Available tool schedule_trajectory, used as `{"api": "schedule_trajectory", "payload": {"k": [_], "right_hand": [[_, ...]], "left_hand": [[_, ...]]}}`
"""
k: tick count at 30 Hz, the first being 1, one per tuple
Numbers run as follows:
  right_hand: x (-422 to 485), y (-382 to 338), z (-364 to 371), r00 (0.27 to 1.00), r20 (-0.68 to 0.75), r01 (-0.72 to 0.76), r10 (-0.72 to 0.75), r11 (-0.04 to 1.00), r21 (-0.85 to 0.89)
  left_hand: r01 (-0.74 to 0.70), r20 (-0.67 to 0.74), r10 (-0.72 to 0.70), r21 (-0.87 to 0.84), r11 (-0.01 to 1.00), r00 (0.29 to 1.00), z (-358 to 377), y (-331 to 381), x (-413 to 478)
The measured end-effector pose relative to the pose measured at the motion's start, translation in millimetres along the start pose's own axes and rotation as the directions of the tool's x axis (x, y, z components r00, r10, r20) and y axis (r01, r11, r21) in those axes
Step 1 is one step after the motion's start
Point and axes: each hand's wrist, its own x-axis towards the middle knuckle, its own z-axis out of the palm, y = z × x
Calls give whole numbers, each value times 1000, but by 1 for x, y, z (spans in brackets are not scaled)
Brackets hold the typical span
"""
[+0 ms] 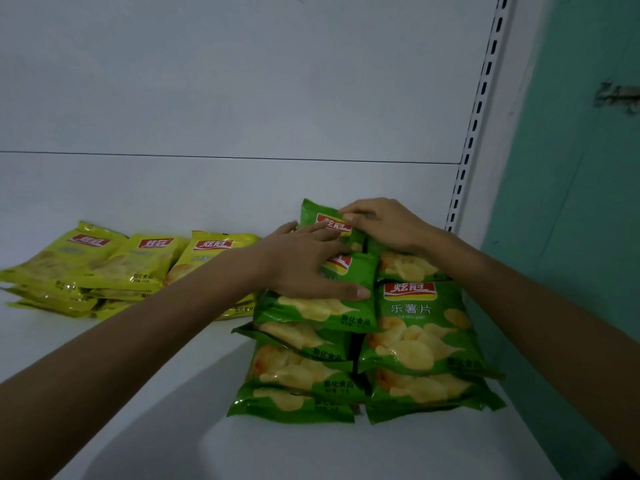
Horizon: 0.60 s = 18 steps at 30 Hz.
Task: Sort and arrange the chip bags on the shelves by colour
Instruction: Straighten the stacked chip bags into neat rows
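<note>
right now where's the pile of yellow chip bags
In the head view the yellow chip bags lie on the left side of the white shelf, near its back panel, just left of the stacked green chip bags.

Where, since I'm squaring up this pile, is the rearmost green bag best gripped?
Pinch the rearmost green bag by its crimped top edge near the left corner, coming from above-left: that corner sticks up free, while other green bags cover its lower part.
</note>
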Motion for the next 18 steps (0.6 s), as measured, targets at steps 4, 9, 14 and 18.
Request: {"api": "schedule_trajectory", "payload": {"k": [4, 9, 14, 18], "right_hand": [[-41, -2, -19, 1000, -17, -9, 9, 1000, 21], [-70, 0, -6, 984, 153, -63, 89, 984, -169], [-65, 1, 8, 993, 92, -42, 69, 964, -263], [-66, -7, -2, 997, -54, -71, 63, 986, -154]], "left_hand": [[-30, 50, 33, -66, 997, 998, -1, 3, 6], [-5, 78, 14, -106, 994, 997, -1, 1, 17], [-22, 27, 23, -48, 999, 999, -4, 4, 14], [-22, -4, 22, -61, 998, 1000, -5, 10, 10]]}}
